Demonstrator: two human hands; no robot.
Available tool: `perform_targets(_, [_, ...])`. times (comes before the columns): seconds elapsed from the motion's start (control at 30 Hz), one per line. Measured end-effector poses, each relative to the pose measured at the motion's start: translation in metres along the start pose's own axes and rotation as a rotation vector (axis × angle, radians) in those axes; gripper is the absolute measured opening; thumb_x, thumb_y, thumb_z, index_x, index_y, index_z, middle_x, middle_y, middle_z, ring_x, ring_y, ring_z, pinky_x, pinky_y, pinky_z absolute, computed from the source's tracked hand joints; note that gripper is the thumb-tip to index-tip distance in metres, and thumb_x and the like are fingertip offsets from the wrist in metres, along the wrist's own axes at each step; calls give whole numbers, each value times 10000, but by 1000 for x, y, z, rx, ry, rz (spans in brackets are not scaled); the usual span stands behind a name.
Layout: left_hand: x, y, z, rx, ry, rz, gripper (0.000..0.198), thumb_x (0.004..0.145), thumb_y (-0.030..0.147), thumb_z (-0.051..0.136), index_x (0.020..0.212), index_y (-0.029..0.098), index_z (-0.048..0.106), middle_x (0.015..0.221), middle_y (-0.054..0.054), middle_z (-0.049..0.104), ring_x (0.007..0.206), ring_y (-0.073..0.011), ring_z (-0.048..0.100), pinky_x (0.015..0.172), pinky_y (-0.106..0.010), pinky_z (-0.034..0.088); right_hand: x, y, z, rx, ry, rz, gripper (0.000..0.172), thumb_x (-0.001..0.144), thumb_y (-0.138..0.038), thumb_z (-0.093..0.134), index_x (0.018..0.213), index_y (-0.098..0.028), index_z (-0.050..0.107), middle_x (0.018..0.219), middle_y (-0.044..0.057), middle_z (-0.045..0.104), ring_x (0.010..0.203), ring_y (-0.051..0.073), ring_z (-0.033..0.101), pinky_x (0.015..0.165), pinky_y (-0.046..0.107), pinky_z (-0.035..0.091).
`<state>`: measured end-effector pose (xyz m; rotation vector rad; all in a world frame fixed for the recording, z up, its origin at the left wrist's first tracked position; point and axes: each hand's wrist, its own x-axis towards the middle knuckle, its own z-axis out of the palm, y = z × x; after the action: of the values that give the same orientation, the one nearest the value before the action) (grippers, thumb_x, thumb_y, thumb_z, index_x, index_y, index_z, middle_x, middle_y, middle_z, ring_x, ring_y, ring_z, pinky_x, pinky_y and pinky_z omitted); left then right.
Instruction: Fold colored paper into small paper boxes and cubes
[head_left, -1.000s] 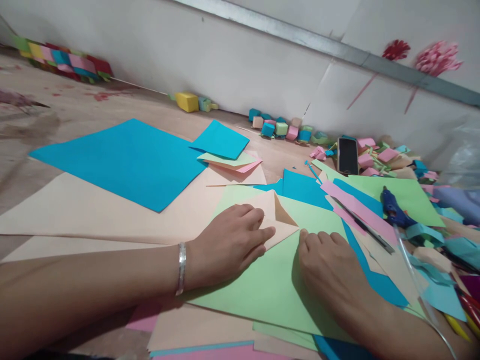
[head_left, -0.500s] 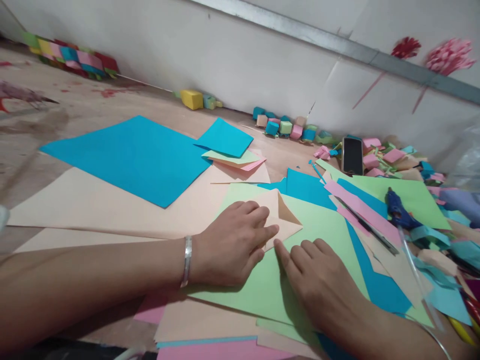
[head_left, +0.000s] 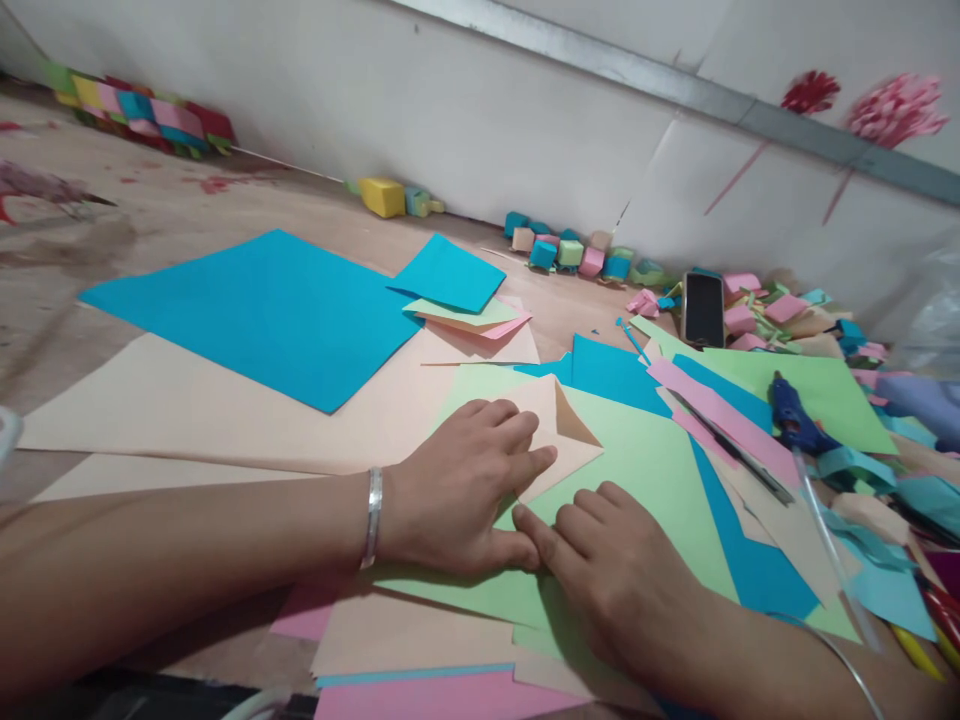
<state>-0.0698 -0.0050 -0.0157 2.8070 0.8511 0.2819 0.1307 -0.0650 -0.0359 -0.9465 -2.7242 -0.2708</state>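
My left hand, with a silver bangle at the wrist, lies flat with spread fingers on a folded peach paper piece, pinning it to a light green sheet. My right hand rests beside it, fingers stretched out, fingertips pressing along the peach paper's lower edge next to my left thumb. The peach piece has a raised triangular flap at its far side. Neither hand grips anything.
A big blue sheet and peach sheets lie to the left. On the right are a blue glue gun, a phone, a cutter, pink and blue strips and many paper scraps. Small folded paper cubes line the wall.
My right hand has slid leftward along the peach paper's lower edge until it meets my left thumb. My left hand has stayed pressed on the paper.
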Motion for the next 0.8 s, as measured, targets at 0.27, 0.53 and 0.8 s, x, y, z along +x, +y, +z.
perform_targets(0.27, [-1, 0, 2, -13, 34, 1, 640, 713, 683, 593, 1108, 180, 587, 1003, -108, 540, 939, -291, 468, 841, -447, 404, 3, 6, -10, 91, 25, 14, 246, 839, -101, 439, 934, -137, 664, 612, 35, 504, 598, 182, 386, 563, 343, 218])
perform_targets(0.53, [-2, 0, 8, -42, 117, 13, 124, 881, 268, 498, 877, 183, 588, 988, -90, 564, 996, -257, 491, 914, -444, 392, 4, 38, -4, -149, 186, 366, 323, 866, -50, 396, 1137, -26, 572, 1051, 201, 603, 969, 277, 519, 764, 396, 421])
perform_targets(0.8, [-1, -1, 8, -25, 122, 33, 154, 877, 302, 534, 836, 158, 570, 1069, -123, 573, 1113, -282, 476, 967, -459, 385, 4, 37, 9, -122, -48, 152, 202, 904, -135, 496, 1069, -109, 611, 1021, 125, 635, 979, 251, 547, 779, 375, 427])
